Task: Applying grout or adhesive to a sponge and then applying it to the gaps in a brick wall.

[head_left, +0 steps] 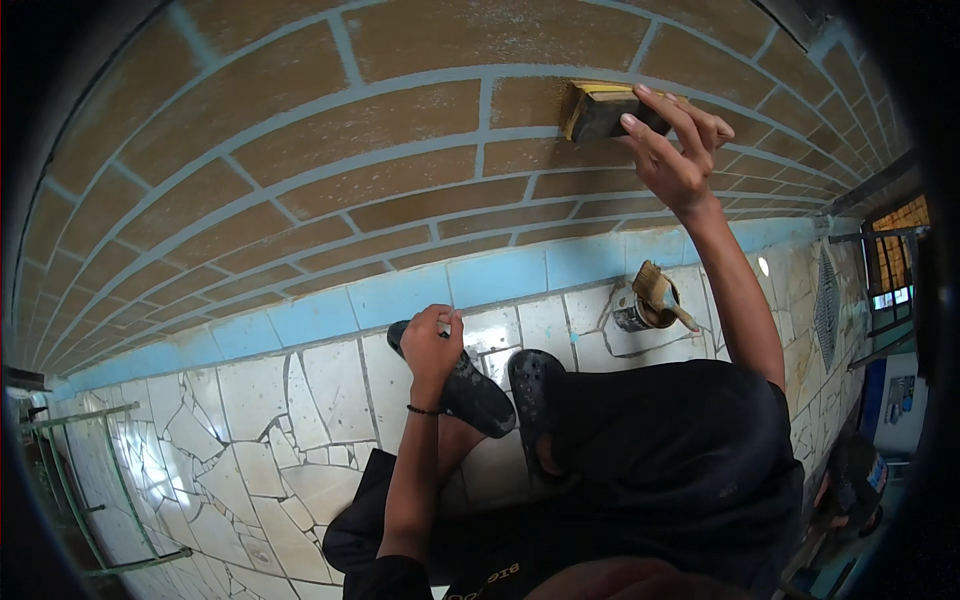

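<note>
My right hand [682, 145] grips a sponge [610, 112], dark on its outer side with yellow along its upper edge. Its face is against the brown brick-patterned wall [420, 110], which has pale blue-grey joint lines. Beside the sponge, on the left, one brick looks darker. My left hand [432, 345], with a dark bracelet at the wrist, is above one of my black clogs [478, 400]. Its fingers are curled in, and nothing shows in them. On the floor below my right hand stands a small paint can [630, 317] with a paintbrush [660, 292] lying across its top.
A light blue band of tiles [400, 300] runs along the wall's foot. The floor is pale, irregular stone tile [250, 400]. A green metal frame [115, 480] stands at the left. Another person [855, 485] is at the far right, near a barred window [900, 235].
</note>
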Motion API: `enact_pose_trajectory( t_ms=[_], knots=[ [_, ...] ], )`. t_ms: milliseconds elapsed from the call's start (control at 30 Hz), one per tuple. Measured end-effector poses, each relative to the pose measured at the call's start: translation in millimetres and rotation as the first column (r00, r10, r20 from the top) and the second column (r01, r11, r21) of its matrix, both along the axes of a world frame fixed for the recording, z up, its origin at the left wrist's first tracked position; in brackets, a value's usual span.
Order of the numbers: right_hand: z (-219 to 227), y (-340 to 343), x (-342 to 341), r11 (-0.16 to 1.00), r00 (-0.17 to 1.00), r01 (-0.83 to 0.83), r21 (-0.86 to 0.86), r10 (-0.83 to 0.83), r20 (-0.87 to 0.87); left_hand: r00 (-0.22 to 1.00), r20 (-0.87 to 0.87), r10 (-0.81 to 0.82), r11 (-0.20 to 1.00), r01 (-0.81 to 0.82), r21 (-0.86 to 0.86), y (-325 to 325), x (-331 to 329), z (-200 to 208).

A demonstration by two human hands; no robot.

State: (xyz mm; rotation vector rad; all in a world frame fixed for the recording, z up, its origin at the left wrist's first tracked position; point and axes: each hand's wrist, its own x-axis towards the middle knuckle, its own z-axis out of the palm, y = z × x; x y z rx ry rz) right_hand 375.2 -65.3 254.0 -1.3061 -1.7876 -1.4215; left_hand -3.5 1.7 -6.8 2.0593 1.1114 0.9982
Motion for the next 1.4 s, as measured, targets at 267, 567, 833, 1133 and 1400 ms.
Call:
enact_pose_trajectory(
  t_ms=[267, 567, 833, 1133, 1400],
  knots=[
    [7.2, -21.5, -20.3, 1.000, 0.998, 0.012, -0.017, -0.014, -0.067, 0.996, 0.074, 0.058, 0.998, -0.057, -0.022, -0.9, -8.0, 0.2],
    [-2.2, -37.9, -44.0, 0.999, 0.997, 0.026, 0.038, -0.023, -0.074, 0.997, 0.052, 0.056, 0.997, -0.053, -0.055, -0.9, -10.2, -4.0],
    [-3.9, -37.2, -66.2, 0.999, 0.994, -0.039, -0.014, 0.037, -0.099, 0.996, 0.041, 0.078, 0.996, -0.076, -0.052, 0.0, -8.4, -5.1],
    [0.7, -12.1, -74.4, 0.998, 0.996, -0.067, -0.001, 0.067, -0.065, 0.995, 0.041, 0.088, 0.996, -0.087, -0.029, 2.5, -7.9, -5.6],
    [-0.8, 3.9, -72.0, 0.994, 0.992, -0.105, 0.030, 0.107, -0.063, 0.995, 0.042, 0.089, 0.995, -0.087, -0.054, 1.8, -5.6, -5.3]
  ],
)
